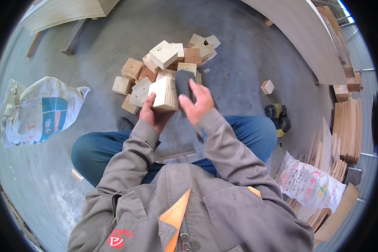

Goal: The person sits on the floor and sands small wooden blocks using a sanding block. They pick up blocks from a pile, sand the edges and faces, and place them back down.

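Note:
A pale plywood block [166, 95] is gripped by my left hand [152, 114], thumb on its near left side and the other fingers underneath, mostly hidden. Just right of the block, my right hand [200, 103] holds a dark grey flat sheet [184, 83] that looks like sandpaper, upright along the block's right side. Whether the sheet touches the block I cannot tell. Beyond my hands lies a loose heap of similar wooden blocks [164, 53], several with a small hole in the face.
On the floor by my right knee lies a green and black power tool [277, 117]; a lone block [267, 87] sits beyond it. White woven sacks lie at left [42, 113] and right [311, 180]. Stacked thin boards [346, 130] line the right wall, and large panels [290, 33] stand at the back.

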The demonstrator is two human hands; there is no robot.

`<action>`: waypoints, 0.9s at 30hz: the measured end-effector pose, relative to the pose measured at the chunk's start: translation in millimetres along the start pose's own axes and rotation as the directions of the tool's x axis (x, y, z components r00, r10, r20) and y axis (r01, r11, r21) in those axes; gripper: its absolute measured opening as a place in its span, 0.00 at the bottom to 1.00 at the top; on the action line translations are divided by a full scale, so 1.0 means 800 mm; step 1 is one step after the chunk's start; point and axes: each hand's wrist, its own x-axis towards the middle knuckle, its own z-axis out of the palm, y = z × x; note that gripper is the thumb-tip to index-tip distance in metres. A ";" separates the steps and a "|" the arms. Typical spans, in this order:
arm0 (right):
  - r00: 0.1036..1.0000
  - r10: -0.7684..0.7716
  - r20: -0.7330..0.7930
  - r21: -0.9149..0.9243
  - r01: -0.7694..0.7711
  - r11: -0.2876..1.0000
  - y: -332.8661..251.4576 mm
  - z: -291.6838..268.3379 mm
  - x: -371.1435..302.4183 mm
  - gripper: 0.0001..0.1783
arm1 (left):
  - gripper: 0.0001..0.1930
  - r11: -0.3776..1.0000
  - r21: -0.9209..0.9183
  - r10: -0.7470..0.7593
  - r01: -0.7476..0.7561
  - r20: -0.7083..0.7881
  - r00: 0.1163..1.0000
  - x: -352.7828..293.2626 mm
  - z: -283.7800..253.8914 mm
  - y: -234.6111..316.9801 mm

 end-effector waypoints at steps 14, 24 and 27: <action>0.992 0.083 -0.100 -0.012 -0.085 0.996 0.002 -0.030 -0.014 0.37 | 0.33 0.999 -0.034 0.013 -0.010 0.072 0.997 -0.002 0.007 0.009; 0.988 0.148 -0.047 -0.027 -0.149 0.988 -0.003 -0.018 -0.026 0.37 | 0.35 0.998 0.053 0.034 -0.037 0.071 0.997 0.000 0.003 0.004; 0.988 0.132 -0.082 -0.065 -0.138 0.988 0.001 -0.012 -0.027 0.38 | 0.35 0.998 0.041 0.048 -0.052 0.096 0.994 0.005 -0.003 0.003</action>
